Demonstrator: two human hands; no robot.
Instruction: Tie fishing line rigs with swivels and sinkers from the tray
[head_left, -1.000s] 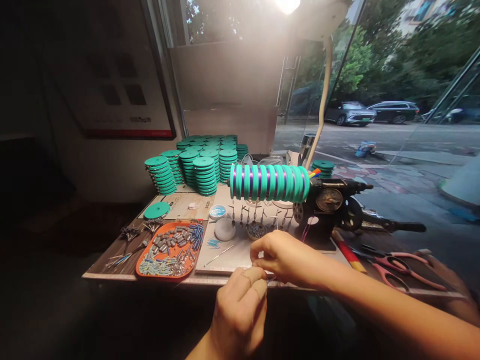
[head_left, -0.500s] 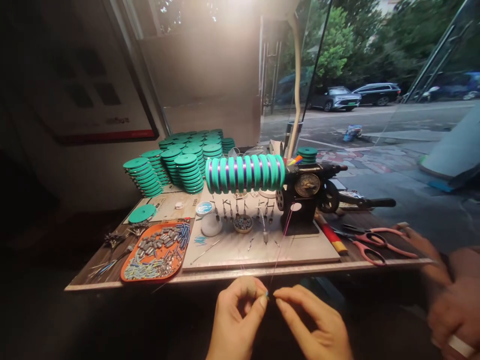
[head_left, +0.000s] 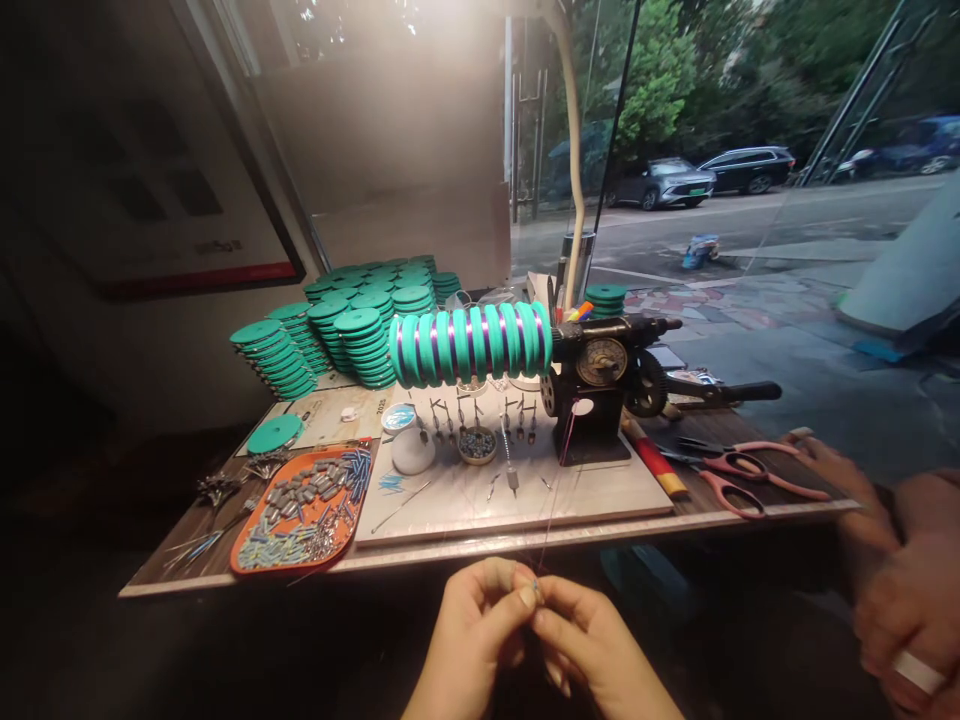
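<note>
1. Blue shows at the fingertips of the worker's left hand (head_left: 472, 635), where thumb and forefinger pinch a tiny blue piece (head_left: 535, 587) in front of the table (head_left: 161, 562).

2. Meeting it from the other side, the right hand (head_left: 596, 635) curls inward, its thumb and forefinger tips drawn close together just beside the piece; whether they grip it cannot be told.

3. Pink thread (head_left: 568, 438) hangs at the black hand-cranked machine (head_left: 600, 362), and a fine strand runs from there down toward the joined fingertips.

4. Beyond the hands, a row of green spools (head_left: 470, 345) sits side by side on the machine, while an orange tray (head_left: 279, 472) of small parts lies to the left.

5. At far right, well apart from the worker's hands, another person's hand (head_left: 911, 620) appears near pink-handled tools (head_left: 795, 487).
</note>
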